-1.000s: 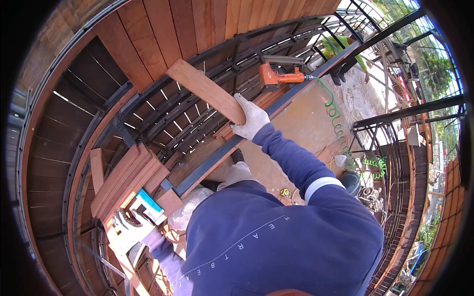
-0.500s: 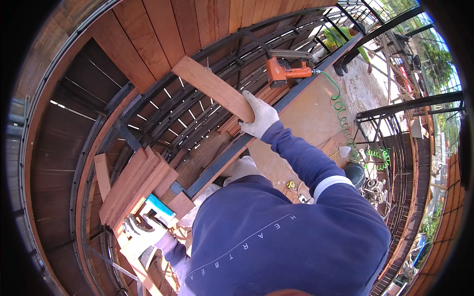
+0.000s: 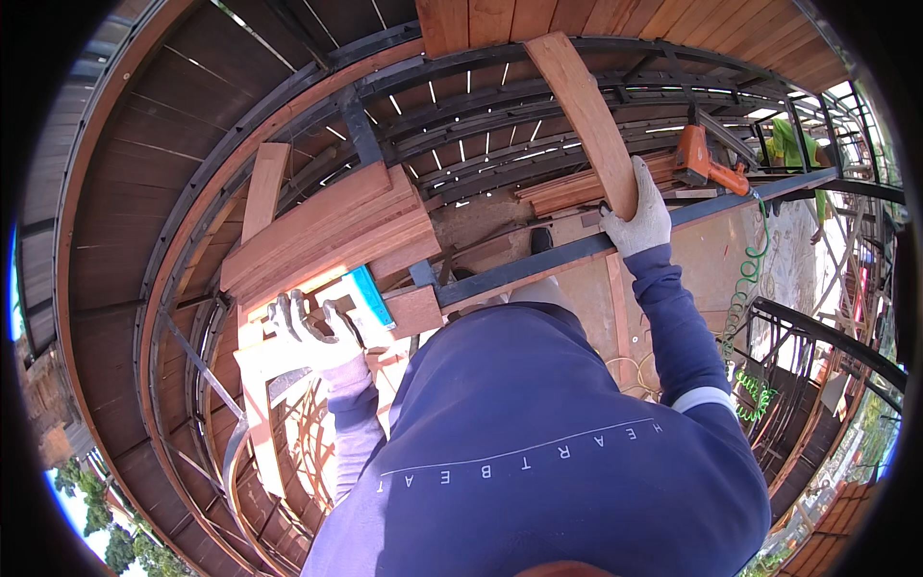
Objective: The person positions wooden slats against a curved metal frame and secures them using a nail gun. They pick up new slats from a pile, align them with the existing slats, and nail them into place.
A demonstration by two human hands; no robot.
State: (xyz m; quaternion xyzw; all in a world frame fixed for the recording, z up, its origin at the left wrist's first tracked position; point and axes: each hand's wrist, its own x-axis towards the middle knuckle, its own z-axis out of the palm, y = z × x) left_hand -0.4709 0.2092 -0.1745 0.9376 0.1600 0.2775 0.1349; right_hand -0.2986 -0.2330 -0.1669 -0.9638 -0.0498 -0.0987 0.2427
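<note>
My right hand (image 3: 638,213), in a pale work glove, grips the near end of a reddish-brown wooden plank (image 3: 585,120). The plank slants away over the dark metal frame, and its far end lies by the row of fixed boards (image 3: 538,21). On the left, my gloved left hand (image 3: 315,332) is beside the front edge of a stack of planks (image 3: 332,231). Its dark-tipped fingers are apart, and I see nothing held in them. Close to those fingers sits a bright blue object (image 3: 368,296), its kind unclear.
An orange nail gun (image 3: 707,163) rests on the dark metal beam (image 3: 538,264) at right, trailing a coiled green air hose (image 3: 752,260). More planks (image 3: 601,183) lie beyond the beam. A person in bright yellow-green (image 3: 790,142) is at the far right.
The view has swung left, so the scene sits turned and further right. My right hand still holds the plank by its near end; my left hand remains by the stack.
</note>
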